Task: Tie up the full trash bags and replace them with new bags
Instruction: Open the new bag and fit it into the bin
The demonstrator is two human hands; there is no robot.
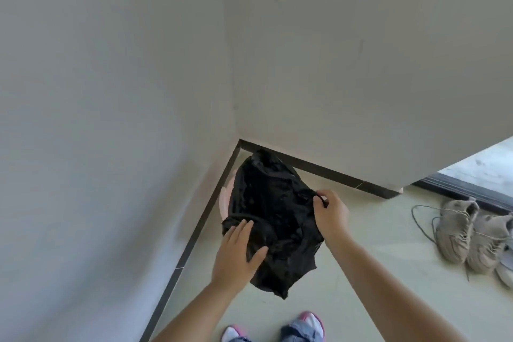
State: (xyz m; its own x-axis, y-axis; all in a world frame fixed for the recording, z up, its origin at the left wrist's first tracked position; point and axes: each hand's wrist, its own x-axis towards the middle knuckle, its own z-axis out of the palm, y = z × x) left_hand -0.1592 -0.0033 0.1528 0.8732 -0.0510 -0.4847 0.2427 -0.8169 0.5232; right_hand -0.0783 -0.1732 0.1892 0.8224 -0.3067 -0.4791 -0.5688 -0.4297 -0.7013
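The right hand (330, 214) is pinching the bag (273, 219) edge over the pink bin (226, 197); the left hand (237, 251) is pressing it flat-fingered. With only 1 pinch holding, the thin film is risking slipping into the bin or tearing.

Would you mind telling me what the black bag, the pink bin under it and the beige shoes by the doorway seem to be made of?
Black bag: thin plastic film, slightly translucent and crinkled, bunching where the right hand pinches it.
Pink bin: probably smooth moulded plastic; only a sliver of rim shows.
Beige shoes: likely matte knit or mesh fabric with laces, though blur leaves this open.
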